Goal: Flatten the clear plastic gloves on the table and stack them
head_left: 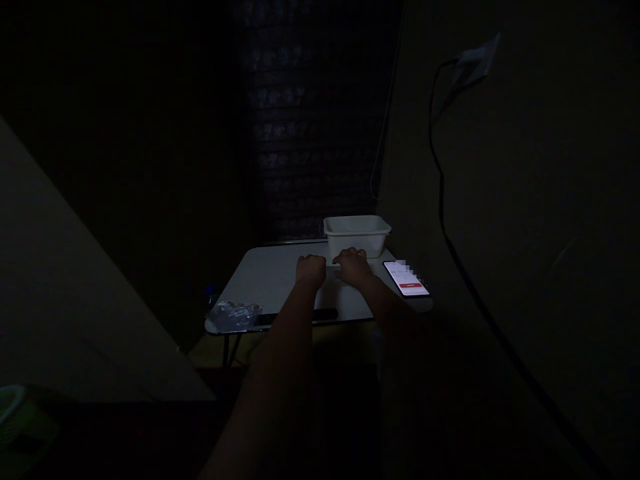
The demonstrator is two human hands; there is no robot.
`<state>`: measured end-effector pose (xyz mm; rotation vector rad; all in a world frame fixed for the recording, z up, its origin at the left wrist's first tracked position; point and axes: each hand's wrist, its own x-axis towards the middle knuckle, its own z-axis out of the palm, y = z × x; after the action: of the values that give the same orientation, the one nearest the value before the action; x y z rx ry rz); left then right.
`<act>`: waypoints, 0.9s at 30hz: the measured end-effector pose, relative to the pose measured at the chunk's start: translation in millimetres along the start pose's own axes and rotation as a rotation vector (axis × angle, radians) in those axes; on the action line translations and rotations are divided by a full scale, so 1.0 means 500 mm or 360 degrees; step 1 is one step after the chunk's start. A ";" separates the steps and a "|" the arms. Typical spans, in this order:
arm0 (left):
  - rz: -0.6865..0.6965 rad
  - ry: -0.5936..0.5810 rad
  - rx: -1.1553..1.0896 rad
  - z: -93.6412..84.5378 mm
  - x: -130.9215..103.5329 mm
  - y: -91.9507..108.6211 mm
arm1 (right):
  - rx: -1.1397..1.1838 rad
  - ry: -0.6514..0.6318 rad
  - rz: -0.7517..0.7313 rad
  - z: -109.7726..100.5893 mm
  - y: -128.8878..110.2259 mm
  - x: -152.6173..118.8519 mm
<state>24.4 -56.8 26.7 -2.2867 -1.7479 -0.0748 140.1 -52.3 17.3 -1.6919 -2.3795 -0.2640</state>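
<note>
Both hands reach out over a small white folding table (273,273) in a very dark room. My left hand (311,270) is closed in a fist above the middle of the tabletop. To its right my right hand (353,265) is curled, its thumb side toward the left hand. Between them shows a faint pale edge, too dim to name, and what the fingers hold is hidden. Just behind the right hand stands a white plastic bin (357,230). A lit phone (407,280) lies on the table right of that hand.
Crumpled clear plastic (234,316) lies at the table's front left corner, by a blue-capped bottle (211,291). A black cable (443,200) hangs from a wall outlet (475,63) at right. A green basket (23,423) stands low at left.
</note>
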 end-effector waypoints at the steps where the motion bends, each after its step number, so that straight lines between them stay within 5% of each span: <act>1: 0.0003 -0.0003 -0.0008 -0.001 0.001 0.005 | -0.0017 -0.0005 -0.0006 -0.001 -0.009 0.003; 7: -0.0032 -0.0007 -0.0088 -0.004 0.001 0.020 | -0.0075 -0.0004 0.0058 -0.001 -0.036 0.015; 27: 0.0001 0.0026 0.0019 0.006 -0.001 -0.004 | -0.0097 0.0015 0.0040 0.004 -0.008 0.007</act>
<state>22.0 -56.2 24.1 -2.2719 -1.7346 -0.0825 134.8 -49.8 16.3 -1.7420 -2.3646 -0.3428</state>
